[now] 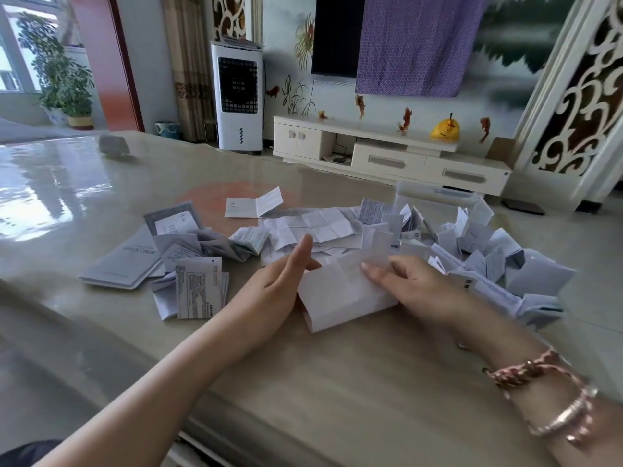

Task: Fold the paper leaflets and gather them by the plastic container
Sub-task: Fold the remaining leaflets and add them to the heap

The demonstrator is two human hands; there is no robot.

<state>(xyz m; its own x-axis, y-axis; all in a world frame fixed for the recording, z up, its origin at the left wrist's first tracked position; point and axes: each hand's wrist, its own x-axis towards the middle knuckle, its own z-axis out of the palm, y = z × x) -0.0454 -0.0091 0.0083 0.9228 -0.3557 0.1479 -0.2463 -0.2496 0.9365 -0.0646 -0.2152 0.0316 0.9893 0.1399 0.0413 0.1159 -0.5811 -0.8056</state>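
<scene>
Head view: both hands' grip on one leaflet (pixel 340 291); loose leaflets (pixel 323 227) behind; plastic container (pixel 435 200) beyond.

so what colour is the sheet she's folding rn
Plain white leaflet, blank on the side facing the head camera.

— Where is the light coming from?
— Bright daylight from the window (pixel 13 55) at upper left; it glares off the glossy table (pixel 50 197) below.
— Sharpness?
— Soft throughout, edges bent by the wide lens, faint shadows only.
</scene>
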